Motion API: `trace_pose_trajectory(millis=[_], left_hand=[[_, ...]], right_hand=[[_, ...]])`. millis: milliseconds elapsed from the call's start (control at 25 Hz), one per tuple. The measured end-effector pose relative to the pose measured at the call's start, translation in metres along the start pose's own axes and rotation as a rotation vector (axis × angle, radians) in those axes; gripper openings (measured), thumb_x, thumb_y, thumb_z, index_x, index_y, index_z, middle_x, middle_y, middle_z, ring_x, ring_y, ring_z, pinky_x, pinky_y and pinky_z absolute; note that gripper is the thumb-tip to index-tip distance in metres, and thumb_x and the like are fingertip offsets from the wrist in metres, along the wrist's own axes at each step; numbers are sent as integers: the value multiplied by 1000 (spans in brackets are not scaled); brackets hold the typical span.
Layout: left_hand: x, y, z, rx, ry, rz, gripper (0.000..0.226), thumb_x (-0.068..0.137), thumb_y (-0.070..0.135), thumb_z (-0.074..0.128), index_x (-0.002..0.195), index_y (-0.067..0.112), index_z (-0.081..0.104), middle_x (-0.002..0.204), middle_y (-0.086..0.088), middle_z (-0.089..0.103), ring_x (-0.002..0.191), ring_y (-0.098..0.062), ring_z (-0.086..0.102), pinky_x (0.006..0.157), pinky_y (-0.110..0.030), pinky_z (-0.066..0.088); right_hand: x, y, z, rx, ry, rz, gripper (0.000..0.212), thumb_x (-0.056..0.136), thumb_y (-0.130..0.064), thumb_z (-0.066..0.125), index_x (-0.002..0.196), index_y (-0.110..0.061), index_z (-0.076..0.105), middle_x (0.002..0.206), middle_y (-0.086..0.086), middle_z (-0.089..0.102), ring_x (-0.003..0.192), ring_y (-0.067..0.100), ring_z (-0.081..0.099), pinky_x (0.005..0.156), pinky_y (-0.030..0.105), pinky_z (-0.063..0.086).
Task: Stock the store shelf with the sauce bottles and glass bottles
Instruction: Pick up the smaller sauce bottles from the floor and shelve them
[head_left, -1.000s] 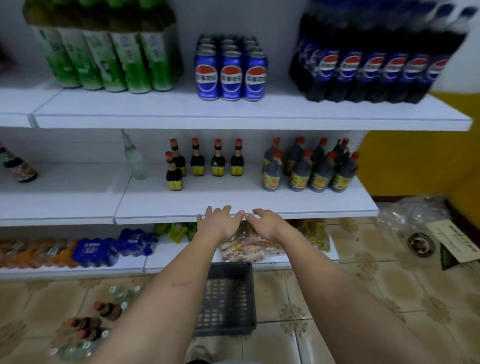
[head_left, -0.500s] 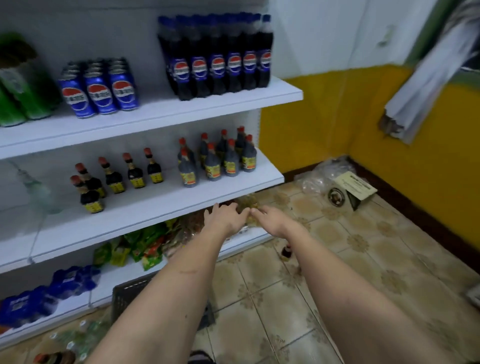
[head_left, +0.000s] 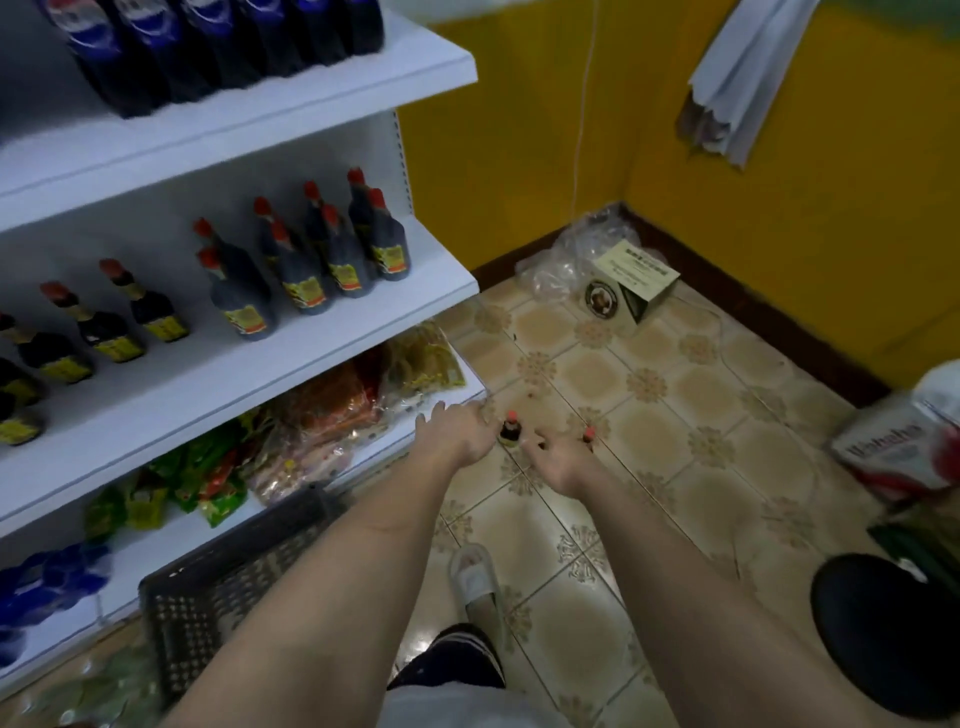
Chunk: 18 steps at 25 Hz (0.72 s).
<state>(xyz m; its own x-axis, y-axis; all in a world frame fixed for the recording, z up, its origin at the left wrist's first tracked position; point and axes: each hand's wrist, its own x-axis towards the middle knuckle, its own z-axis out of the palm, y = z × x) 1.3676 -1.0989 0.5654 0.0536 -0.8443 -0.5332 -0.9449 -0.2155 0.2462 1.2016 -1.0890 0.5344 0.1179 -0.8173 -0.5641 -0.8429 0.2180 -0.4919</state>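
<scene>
1. Patterned floor tiles (head_left: 670, 415) met yellow walls at a corner; a white shelf (head_left: 291, 358) stood alongside.
2. Small sauce bottle (head_left: 510, 429), red-capped, stood upright on the floor just off the shelf's lower corner.
3. Left hand (head_left: 462, 431) hung beside that bottle, shelf side, fingers loosely spread, holding nothing.
4. Right hand (head_left: 558, 460) hung on the bottle's far side; grip could not be told.
5. Second red-capped bottle (head_left: 588, 435) stood just past the right hand.
6. Dark sauce bottles (head_left: 311, 260) lined the shelf's middle tier.

Even, soft indoor light; my arms cast only faint shadows. Motion blur smears the frame edges. Wide-angle lens bows the shelf (head_left: 249, 358) lines.
</scene>
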Motion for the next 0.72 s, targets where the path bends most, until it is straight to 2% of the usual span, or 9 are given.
trace_pose_trajectory(millis=[160, 400, 520, 600, 720], left_hand=[[75, 30, 23, 11, -136, 10, 64, 95, 57, 31, 150, 24, 33, 153, -9, 38, 145, -29, 24, 116, -52, 19], [157, 85, 29, 21, -237, 40, 54, 99, 45, 33, 148, 24, 34, 146, -12, 46, 133, -31, 39, 108, -48, 34], [188, 106, 41, -20, -263, 27, 47, 99, 40, 36, 141, 22, 42, 138, -13, 52, 124, -32, 48, 102, -46, 41], [214, 121, 61, -85, -277, 12, 48, 98, 40, 38, 143, 22, 41, 137, -12, 53, 122, -33, 50, 98, -45, 44], [251, 142, 103, -214, -286, -72, 49, 97, 36, 43, 143, 21, 40, 140, -11, 52, 123, -32, 51, 98, -41, 46]], right_hand=[[50, 38, 0, 5, -78, 120, 68, 97, -58, 35, 153, -22, 27, 156, 12, 33, 138, 35, 38, 110, 46, 36], [103, 78, -33, 32, -102, 295, 61, 95, -40, 51, 149, -15, 36, 148, 10, 45, 130, 31, 48, 103, 41, 43], [138, 101, -57, -38, -203, 351, 57, 94, -42, 49, 142, -14, 38, 135, 11, 54, 119, 32, 54, 94, 39, 47], [175, 129, -72, -141, -258, 370, 53, 92, -44, 47, 135, -13, 43, 130, 11, 58, 113, 31, 56, 91, 38, 48], [228, 168, -84, -216, -283, 329, 39, 95, -35, 46, 124, -9, 47, 121, 12, 60, 108, 31, 58, 78, 33, 43]])
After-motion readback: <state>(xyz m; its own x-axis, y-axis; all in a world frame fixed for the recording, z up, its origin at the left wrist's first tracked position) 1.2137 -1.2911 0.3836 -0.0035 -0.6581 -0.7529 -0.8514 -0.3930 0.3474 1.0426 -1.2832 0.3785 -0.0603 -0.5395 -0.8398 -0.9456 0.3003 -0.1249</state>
